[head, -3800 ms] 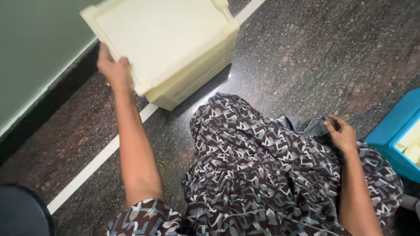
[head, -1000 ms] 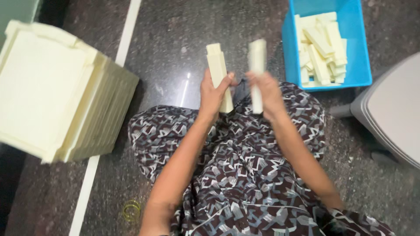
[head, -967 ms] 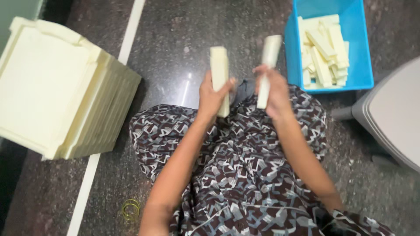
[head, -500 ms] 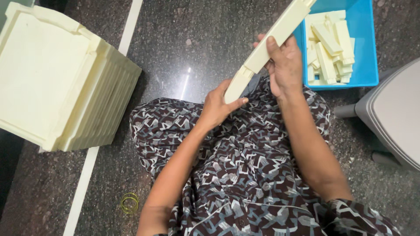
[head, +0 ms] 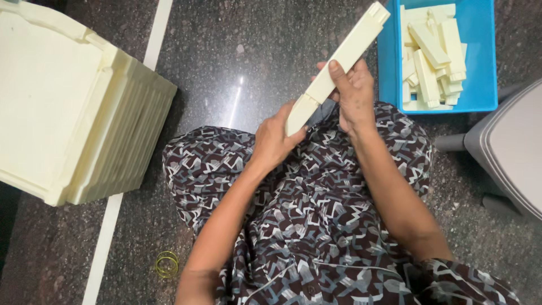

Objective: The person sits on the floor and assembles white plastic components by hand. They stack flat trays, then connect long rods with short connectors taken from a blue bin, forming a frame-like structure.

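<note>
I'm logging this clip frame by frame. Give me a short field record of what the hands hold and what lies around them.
left hand: grips lower end of long cream plastic bar
right hand: grips the bar's middle
bar pose: tilted, upper end toward blue plastic bin
bin contents: short cream plastic pieces
left side: stack of cream plastic trays
floor: dark speckled stone, yellow rubber bands

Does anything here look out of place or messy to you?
Mostly tidy. The stack of cream trays sits tilted against the wall rather than flat, and the cream pieces lie jumbled in the blue bin. A few yellow rings lie loose on the floor. The long cream strip in both hands looks undamaged.
</note>
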